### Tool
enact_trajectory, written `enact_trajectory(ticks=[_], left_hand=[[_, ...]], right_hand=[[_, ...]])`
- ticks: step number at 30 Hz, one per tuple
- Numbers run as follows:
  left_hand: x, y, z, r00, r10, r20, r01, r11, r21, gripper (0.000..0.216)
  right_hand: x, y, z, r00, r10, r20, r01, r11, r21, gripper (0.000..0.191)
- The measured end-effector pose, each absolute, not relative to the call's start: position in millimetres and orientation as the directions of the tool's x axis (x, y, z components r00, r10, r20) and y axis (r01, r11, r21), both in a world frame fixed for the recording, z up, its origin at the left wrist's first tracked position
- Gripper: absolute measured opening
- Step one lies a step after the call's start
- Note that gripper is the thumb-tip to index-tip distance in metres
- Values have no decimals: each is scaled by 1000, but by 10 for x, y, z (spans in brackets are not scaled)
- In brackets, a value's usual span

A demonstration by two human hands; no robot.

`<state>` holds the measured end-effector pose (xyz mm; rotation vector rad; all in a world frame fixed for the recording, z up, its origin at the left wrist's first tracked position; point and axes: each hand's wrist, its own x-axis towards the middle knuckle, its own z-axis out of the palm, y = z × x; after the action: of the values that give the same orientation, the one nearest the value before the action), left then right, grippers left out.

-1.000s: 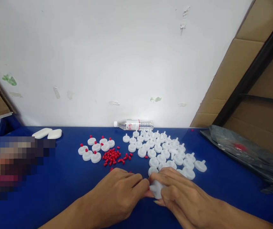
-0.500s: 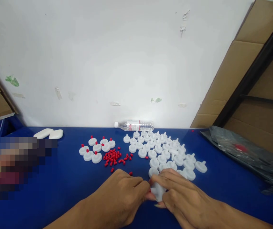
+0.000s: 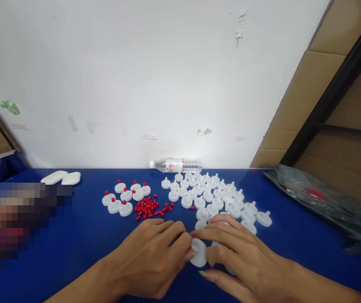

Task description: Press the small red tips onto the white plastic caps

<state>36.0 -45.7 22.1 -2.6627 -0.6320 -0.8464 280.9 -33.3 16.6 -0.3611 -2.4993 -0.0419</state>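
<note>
My left hand (image 3: 155, 256) and my right hand (image 3: 240, 261) meet low in the middle of the blue table (image 3: 73, 235). Between their fingertips they pinch one white round cap (image 3: 198, 252), the left fingers pressed at its left edge, the right thumb and fingers on its right side. Just beyond lies a spread of several plain white caps (image 3: 218, 198). A small heap of red plugs (image 3: 148, 207) lies to the left of those. Further left stand several white caps with red plugs fitted (image 3: 125, 196).
A clear plastic bottle (image 3: 175, 165) lies against the white wall at the table's back. Two white oblong pieces (image 3: 60, 177) rest at the back left. A dark plastic bag (image 3: 325, 202) lies on the right, with cardboard panels behind. A blurred patch covers the left edge.
Both hands have shifted slightly toward me with the white cap, which has turned so its round face shows more between the fingers.
</note>
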Motion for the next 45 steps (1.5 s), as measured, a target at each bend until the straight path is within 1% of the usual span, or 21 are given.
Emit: enact_trajectory(ticks=[3,5,8,12,16,22,28,35,41,45], left_hand=[[318,-430,262,694,289,660,469,-876,-110,18],[294,-411,269,700,286,655,459,-882,-106,19],[283,-407,238,751,311,583,463,-877,-128,21],[307,-430,178,809,351,471,465,-872,-150,17],[321,-439,157,831,382,404,467,-874,-134,15],[317,-440,148,836,430,341,493,-862,-120,14],[340,-443,166,852,442,281,490,-862,-129,9],[341,-445,219,865,465,188,492,-859,-141,19],[338,-430,219,868,465,175,492,-853,-175,25],[333,-413,186,868,450,209,487,-853,-187,19]], right_hand=[[2813,-319,155,-764,286,579,321,946,-44,6],[2811,-308,132,-756,323,570,374,927,-29,8],[2811,-293,80,-764,372,527,425,905,-24,13],[2817,-281,17,-773,416,479,460,887,-27,19],[2818,-285,3,-774,417,477,471,882,-7,23],[2811,-286,18,-783,409,469,470,883,13,22],[2803,-272,8,-786,407,466,459,889,-3,24],[2814,-274,11,-792,412,451,456,890,-11,24],[2827,-264,14,-794,427,433,449,892,-57,21],[2838,-256,3,-798,438,414,445,892,-85,20]])
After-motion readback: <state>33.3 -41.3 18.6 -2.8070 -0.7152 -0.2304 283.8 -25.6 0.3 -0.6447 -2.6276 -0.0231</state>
